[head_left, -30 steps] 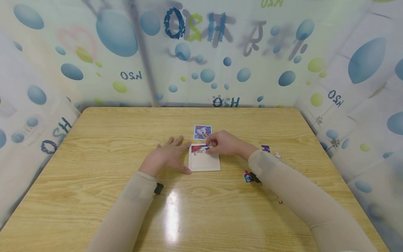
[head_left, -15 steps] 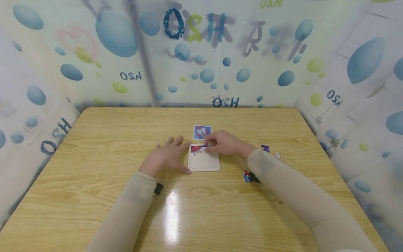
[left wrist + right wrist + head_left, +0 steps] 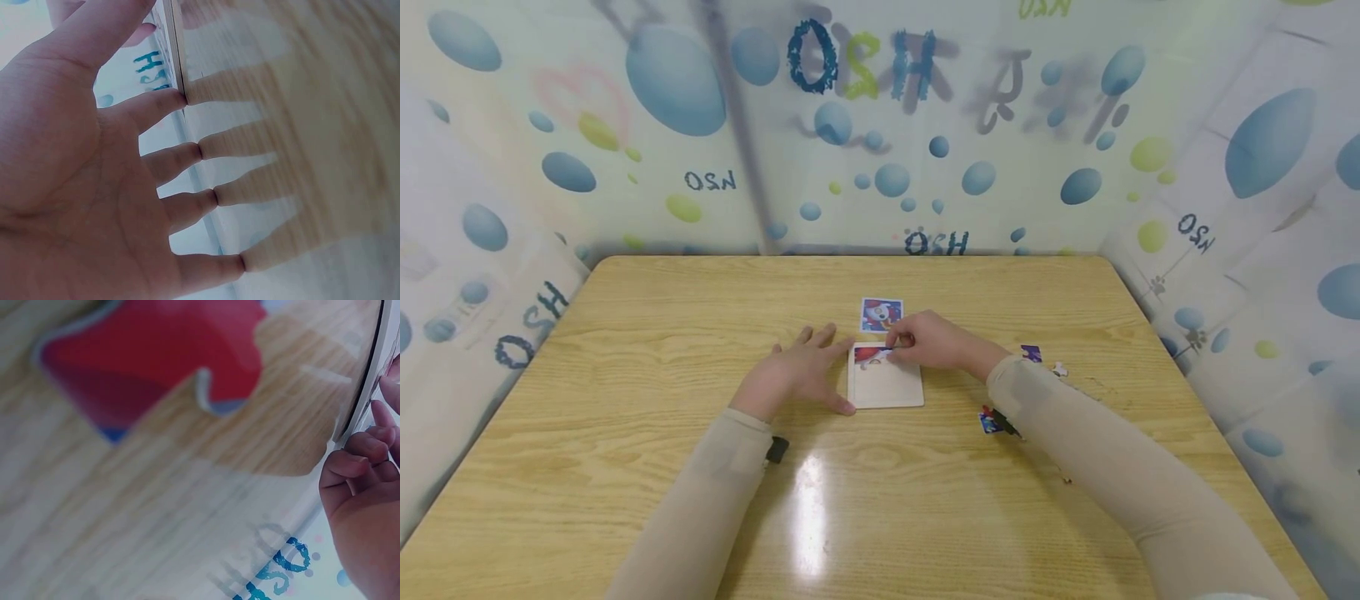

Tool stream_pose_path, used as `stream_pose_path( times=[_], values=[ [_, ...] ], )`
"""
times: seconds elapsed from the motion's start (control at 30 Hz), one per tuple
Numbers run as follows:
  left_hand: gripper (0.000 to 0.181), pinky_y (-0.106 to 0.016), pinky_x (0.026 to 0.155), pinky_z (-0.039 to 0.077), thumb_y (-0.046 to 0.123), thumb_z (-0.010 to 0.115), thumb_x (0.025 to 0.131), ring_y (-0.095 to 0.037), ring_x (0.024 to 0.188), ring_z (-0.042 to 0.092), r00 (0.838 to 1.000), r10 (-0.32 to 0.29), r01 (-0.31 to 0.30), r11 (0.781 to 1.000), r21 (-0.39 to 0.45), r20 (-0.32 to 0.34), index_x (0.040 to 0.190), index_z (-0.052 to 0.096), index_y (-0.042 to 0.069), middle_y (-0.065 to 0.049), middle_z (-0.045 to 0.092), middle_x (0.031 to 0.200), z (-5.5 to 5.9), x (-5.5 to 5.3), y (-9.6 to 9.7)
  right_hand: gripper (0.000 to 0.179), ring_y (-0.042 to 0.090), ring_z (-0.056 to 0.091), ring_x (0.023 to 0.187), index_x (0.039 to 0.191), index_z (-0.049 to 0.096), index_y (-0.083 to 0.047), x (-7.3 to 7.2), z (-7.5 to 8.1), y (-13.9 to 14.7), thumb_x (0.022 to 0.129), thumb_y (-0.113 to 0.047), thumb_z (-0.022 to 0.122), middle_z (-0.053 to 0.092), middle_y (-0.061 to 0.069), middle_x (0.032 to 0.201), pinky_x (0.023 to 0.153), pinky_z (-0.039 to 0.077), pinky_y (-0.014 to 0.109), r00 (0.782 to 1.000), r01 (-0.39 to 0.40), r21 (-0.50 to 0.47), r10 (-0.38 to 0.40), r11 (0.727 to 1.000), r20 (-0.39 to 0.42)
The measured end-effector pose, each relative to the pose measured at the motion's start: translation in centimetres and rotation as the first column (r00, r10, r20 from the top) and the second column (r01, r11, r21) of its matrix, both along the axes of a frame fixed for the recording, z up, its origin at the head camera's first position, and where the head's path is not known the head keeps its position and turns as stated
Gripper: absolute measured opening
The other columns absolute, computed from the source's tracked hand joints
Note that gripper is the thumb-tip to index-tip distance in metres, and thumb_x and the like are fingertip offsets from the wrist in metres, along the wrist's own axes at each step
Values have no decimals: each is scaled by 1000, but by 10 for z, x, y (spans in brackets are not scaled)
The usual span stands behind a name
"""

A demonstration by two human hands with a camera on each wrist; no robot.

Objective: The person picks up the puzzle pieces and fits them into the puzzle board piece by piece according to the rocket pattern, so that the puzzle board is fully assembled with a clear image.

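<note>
- And there it was, the big wooden table [image 3: 700, 500], stretching right up to the patterned backdrop [image 3: 891, 208]!
- The left hand [image 3: 797, 373] lay spread wide at the board's left side, thumb and index finger at its edge, apparently steadying it.
- Over on the right, the right hand [image 3: 932, 340] worked narrow, thumb and index finger in a pinch at the board's upper edge, holding what looked like a piece, mostly hidden.
- The board [image 3: 887, 389], centre stage, lay flat between the hands, most of its surface bare.
- Just beyond it sat the picture card [image 3: 881, 310], face up.
- Along the board's top, printed pieces [image 3: 867, 355] were in; the step in hand looked like building that row, and the move seemed to call for a careful turn and press against the neighbours.
- Out to the right lay the loose ones: a purple piece [image 3: 1031, 353], a red piece [image 3: 150, 356] near the right wrist, and a tiny white piece [image 3: 1060, 369].
</note>
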State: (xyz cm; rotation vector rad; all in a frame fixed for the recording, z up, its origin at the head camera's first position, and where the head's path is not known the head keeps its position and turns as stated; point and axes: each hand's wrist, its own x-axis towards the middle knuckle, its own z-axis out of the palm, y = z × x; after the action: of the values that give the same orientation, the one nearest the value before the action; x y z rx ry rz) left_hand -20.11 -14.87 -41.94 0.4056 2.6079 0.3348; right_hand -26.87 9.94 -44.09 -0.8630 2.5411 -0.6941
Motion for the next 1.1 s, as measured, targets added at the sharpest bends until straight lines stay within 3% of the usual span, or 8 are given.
stream_pose_path(
  times=[0.27,0.63,1.1],
  values=[
    [115,-80,111,5,65,81,74,-45,153,-2,1000,-2,2,1000,8,-4,164,21,28,-12,3,171,-2,1,0,17,16,52,73,110,74,-22,-3,5,5,96,-33,72,57,1,79,66,44,28,999,8,-38,-6,999,43],
    [115,-78,112,3,63,83,73,-44,154,-4,1000,3,-3,1000,14,-3,164,20,29,-11,2,171,-1,0,2,30,20,51,80,117,74,-18,-6,36,35,95,-39,72,56,3,84,69,44,35,997,70,-72,-71,995,-19],
    [115,-79,112,2,62,83,74,-44,154,-4,1000,1,-1,1000,14,1,164,20,28,-12,2,171,1,1,2,37,23,48,79,123,70,-13,-7,50,82,95,-37,73,54,6,88,68,43,36,986,157,-105,-161,982,-30]
  ],
)
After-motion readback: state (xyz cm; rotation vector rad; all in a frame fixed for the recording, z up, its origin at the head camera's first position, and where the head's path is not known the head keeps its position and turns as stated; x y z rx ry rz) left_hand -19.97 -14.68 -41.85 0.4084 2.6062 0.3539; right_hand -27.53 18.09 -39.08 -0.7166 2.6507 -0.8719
